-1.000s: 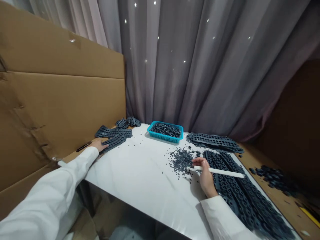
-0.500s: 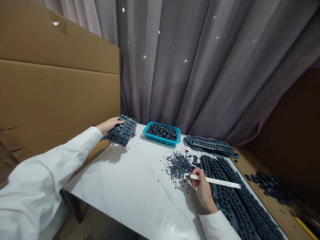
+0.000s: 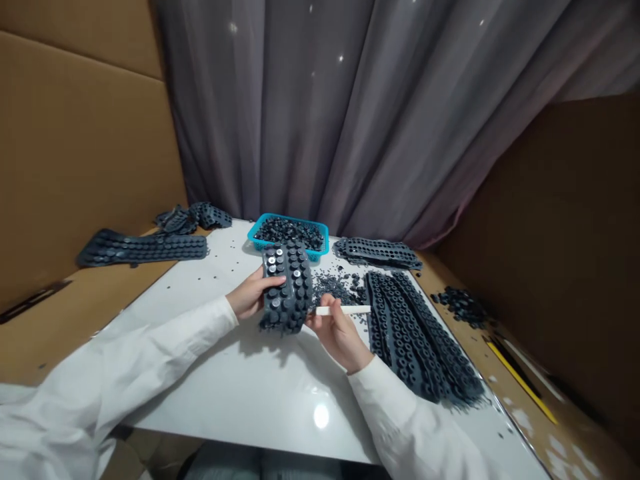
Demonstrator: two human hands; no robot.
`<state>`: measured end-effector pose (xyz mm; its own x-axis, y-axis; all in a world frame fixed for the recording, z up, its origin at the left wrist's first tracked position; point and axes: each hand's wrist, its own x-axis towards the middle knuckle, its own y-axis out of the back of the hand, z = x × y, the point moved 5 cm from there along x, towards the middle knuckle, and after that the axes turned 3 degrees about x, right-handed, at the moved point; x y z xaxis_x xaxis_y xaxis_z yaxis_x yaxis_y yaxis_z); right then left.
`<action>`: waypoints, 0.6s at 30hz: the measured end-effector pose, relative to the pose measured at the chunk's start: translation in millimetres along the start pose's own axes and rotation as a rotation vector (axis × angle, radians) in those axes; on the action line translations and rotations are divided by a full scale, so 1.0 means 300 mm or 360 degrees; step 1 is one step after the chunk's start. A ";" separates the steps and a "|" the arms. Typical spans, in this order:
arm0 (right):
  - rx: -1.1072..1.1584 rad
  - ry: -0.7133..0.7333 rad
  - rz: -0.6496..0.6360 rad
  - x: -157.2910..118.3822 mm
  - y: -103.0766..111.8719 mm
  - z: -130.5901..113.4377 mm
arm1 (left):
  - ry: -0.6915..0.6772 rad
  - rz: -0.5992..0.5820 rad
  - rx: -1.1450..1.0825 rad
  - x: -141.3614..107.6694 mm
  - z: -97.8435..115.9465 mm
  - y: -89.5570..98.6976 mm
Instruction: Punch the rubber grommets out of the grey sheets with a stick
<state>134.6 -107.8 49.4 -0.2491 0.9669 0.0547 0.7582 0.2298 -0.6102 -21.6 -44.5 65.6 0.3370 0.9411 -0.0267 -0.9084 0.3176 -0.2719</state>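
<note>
My left hand [image 3: 250,293] grips a bent dark rubber sheet with rows of round studs [image 3: 287,283], its thumb pressed on the front. Just right of the sheet, my right hand [image 3: 337,327] pinches a thin white stick-like tool [image 3: 350,310]. The tool's left end meets the sheet's right edge; whether it touches is hard to see. Behind the hands lies a heap of small dark bits [image 3: 333,287], partly hidden by the sheet. A blue basket [image 3: 324,247] full of dark pieces stands behind, its front partly covered by the sheet.
Studded sheets with ring-shaped holes [image 3: 415,340] lie at the right, and another stack [image 3: 377,252] is behind them. More sheets [image 3: 145,247] rest on cardboard at the left. Dark scraps [image 3: 460,307] and a yellow-handled tool [image 3: 523,380] lie at the far right.
My left hand has brought the studded sheet rightward to the middle, close to my right hand. My right hand with the white tool now meets its edge. The view has turned.
</note>
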 end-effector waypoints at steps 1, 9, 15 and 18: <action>-0.0022 -0.0018 -0.0041 -0.003 -0.008 0.008 | 0.0018 -0.0009 -0.0015 0.001 -0.010 0.001; -0.0143 -0.0106 -0.0107 -0.047 -0.025 0.053 | 0.0016 0.0008 -0.0052 0.077 -0.069 0.080; -0.0109 -0.0378 0.0050 -0.034 0.012 0.151 | 0.0054 0.0232 -0.0029 0.210 -0.121 0.163; -0.0052 -0.0459 0.0199 -0.037 0.041 0.173 | 0.0093 0.0323 0.0018 0.254 -0.141 0.182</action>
<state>115.3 -121.4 0.4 -0.3100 0.9176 -0.2487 0.8115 0.1191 -0.5721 -35.2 39.6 8.1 0.1605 0.9776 -0.1358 -0.9617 0.1239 -0.2443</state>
